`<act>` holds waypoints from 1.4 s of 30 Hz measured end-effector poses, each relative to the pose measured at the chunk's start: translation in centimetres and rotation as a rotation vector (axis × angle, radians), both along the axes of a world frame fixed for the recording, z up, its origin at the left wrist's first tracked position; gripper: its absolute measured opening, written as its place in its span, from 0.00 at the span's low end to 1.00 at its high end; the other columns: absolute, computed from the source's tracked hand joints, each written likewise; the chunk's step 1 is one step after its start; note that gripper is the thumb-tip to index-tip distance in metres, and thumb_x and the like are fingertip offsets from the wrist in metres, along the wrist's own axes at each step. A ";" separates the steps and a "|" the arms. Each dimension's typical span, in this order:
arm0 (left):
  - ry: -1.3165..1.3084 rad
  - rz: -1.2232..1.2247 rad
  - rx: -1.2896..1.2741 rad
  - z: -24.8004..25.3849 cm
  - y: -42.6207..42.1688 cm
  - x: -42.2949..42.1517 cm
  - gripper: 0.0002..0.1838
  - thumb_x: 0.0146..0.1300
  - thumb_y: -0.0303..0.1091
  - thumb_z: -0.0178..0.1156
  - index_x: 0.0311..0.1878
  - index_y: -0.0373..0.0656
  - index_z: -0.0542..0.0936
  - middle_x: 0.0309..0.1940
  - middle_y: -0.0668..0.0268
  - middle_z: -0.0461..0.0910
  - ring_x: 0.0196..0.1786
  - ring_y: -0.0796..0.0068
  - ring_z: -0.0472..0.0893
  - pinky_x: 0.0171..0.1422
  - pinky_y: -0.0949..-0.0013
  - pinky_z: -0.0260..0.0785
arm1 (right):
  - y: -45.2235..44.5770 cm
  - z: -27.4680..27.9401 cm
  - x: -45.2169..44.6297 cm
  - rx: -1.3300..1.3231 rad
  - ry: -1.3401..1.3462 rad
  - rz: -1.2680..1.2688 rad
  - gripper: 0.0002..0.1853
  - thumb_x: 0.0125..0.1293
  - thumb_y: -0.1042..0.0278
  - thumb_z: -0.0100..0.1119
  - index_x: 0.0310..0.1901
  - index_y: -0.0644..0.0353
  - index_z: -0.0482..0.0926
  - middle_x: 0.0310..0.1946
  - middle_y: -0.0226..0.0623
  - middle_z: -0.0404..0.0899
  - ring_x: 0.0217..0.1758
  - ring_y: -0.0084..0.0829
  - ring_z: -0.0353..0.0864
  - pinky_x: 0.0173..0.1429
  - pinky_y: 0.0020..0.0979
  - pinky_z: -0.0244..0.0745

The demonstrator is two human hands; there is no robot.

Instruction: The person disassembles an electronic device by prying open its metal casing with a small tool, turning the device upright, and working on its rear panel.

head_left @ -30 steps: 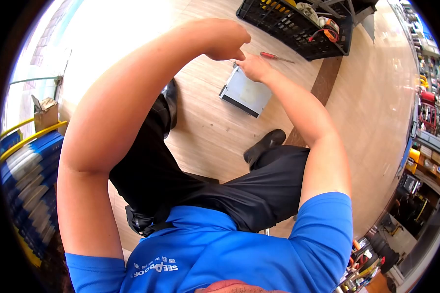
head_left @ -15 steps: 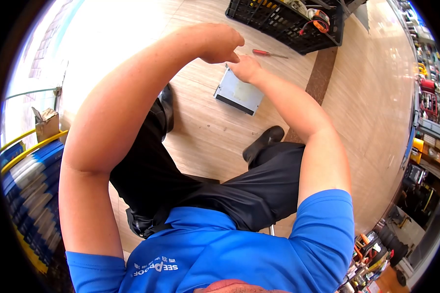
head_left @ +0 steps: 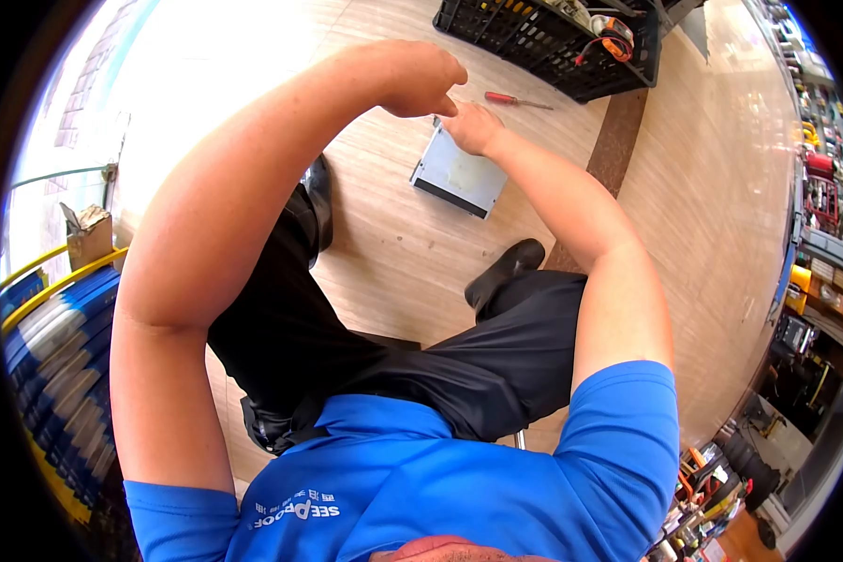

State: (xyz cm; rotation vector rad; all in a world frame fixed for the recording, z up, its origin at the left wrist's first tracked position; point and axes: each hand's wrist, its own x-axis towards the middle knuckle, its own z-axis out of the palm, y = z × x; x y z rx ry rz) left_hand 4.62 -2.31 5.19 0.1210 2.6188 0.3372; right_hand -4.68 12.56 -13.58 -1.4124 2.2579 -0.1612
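The left hand point(head_left: 428, 80) is bent inward with its fingers partly curled, and the right hand point(head_left: 473, 128) reaches in from the right, its fingertips meeting or nearly meeting the left's over the far left corner of a flat, light-grey metal box with a dark strip along its near edge point(head_left: 459, 173). Whether either one pinches a small part or the box's edge cannot be told, as the fingers overlap there. The box lies on the pale, wood-look floor point(head_left: 393, 272), beyond and between the two black shoes. Just beyond the right hand rests a screwdriver with a red handle and thin metal shaft point(head_left: 501, 96), and farther off stands a black, slotted plastic crate point(head_left: 534, 45). The likeliest trouble is the box sliding or turning: the floor looks smooth, no hand appears to brace the near side, and a push at that one corner would act off-centre. Anything small that slipped from the fingertips could drop out of sight behind the box, and a thin metal edge could nick a finger. An outward sweep of the right hand might knock the screwdriver and set it rolling towards the crate.
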 end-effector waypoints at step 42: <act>0.101 0.000 -0.018 -0.9 -0.2 0.2 0.25 0.68 0.42 0.60 0.66 0.41 0.74 0.58 0.52 0.80 0.61 0.53 0.78 0.66 0.56 0.70 | -0.4 0.1 0.5 0.134 0.069 -0.023 0.15 0.75 0.62 0.40 0.53 0.55 0.75 0.55 0.46 0.78 0.58 0.48 0.79 0.62 0.46 0.74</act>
